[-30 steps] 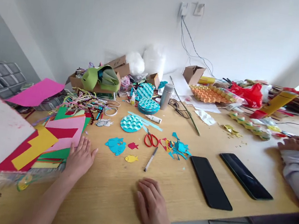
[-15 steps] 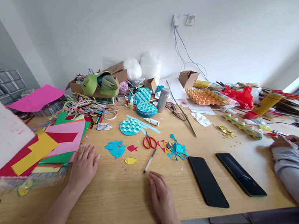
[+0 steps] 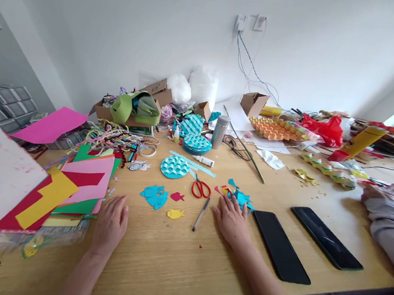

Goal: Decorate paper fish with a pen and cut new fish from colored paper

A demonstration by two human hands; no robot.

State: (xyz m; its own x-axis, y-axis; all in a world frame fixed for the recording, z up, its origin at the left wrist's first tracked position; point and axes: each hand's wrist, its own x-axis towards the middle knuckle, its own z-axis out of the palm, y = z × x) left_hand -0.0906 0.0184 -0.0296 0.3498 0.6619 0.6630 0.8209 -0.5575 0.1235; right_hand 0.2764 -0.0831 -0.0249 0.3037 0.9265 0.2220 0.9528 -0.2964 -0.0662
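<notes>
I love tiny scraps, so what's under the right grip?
Blue scraps stick out past the right grip, with red and yellow bits beside them. Anything directly beneath it is covered, so I can't tell.

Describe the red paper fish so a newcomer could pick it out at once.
On the wooden table, look between the left hand and the right hand for the red-handled scissors. Just left of these lies the small paper fish, with blue fish to its left and a yellow fish nearer the person. Of these fish, it alone is red.
</notes>
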